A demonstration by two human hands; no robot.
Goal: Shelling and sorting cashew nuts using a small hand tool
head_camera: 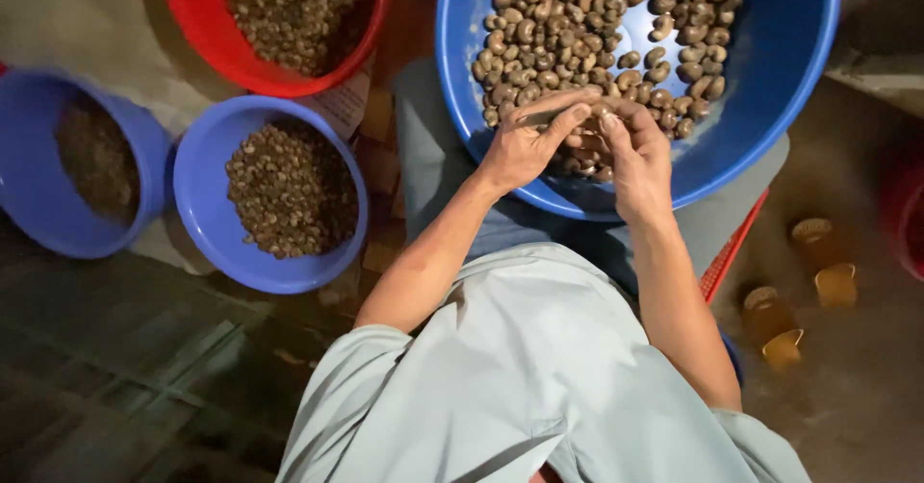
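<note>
Nearest, the left hand (520, 146) pinches a thin blade (541, 116), grip closed on it, and the right hand (635, 151) closes its grip on a nut (595, 114), both over the near edge of the big blue basin (770, 79) of nuts. Farther left sit two blue bowls (207, 204) and a red bowl (207, 36).

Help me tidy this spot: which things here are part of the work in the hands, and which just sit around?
In use:
- left hand, right hand
- small blade
- large blue basin of cashew nuts

Lying about:
- red bowl
- two blue bowls
- two sandals
</note>
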